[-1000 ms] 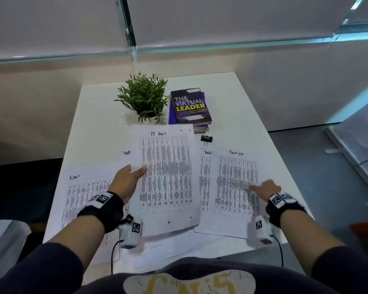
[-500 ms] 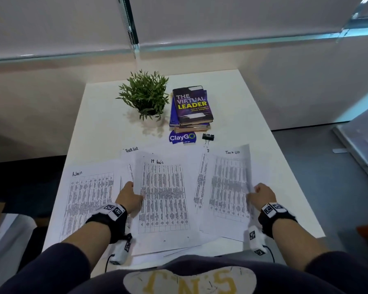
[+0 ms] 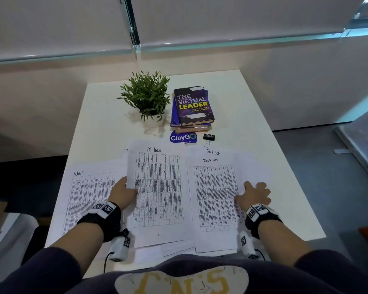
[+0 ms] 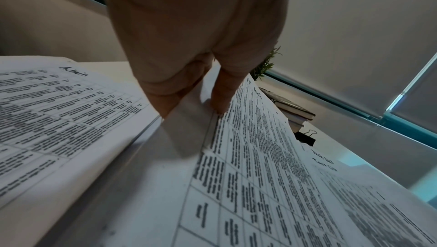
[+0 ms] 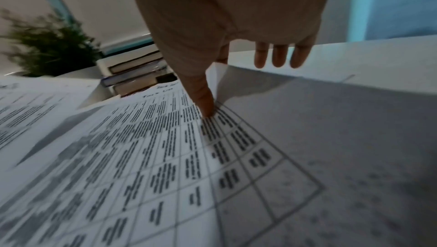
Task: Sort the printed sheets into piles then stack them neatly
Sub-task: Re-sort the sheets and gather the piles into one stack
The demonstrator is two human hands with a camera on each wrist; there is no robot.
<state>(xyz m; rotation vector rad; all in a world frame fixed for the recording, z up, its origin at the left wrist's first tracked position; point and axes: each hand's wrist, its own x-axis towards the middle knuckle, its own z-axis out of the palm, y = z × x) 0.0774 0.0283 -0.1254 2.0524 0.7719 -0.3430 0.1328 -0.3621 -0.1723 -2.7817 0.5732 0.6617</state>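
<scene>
Three groups of printed sheets lie side by side on the white table [image 3: 253, 115]. The Admin sheet [image 3: 89, 198] is on the left, the IT logs sheet [image 3: 157, 192] in the middle, and the Task list sheets [image 3: 215, 196] on the right. My left hand [image 3: 123, 192] pinches the left edge of the IT logs sheet [image 4: 248, 157], which is slightly raised there. My right hand [image 3: 253, 194] is at the right edge of the top Task list sheet [image 5: 165, 157]. Its thumb [image 5: 208, 108] is on the print, a lifted bit of edge hides the index finger, and the other fingers are straight.
A potted plant [image 3: 147, 94] and a stack of books [image 3: 193, 105] stand at the back. In front of them are a blue ClayGo sticker [image 3: 183, 137] and a black binder clip [image 3: 209, 136]. More sheets [image 3: 170, 249] stick out from under the piles at the near edge.
The IT logs sheet, held up a second ago, has come down onto the middle group. The top Task list sheet has been lowered and straightened on the right group.
</scene>
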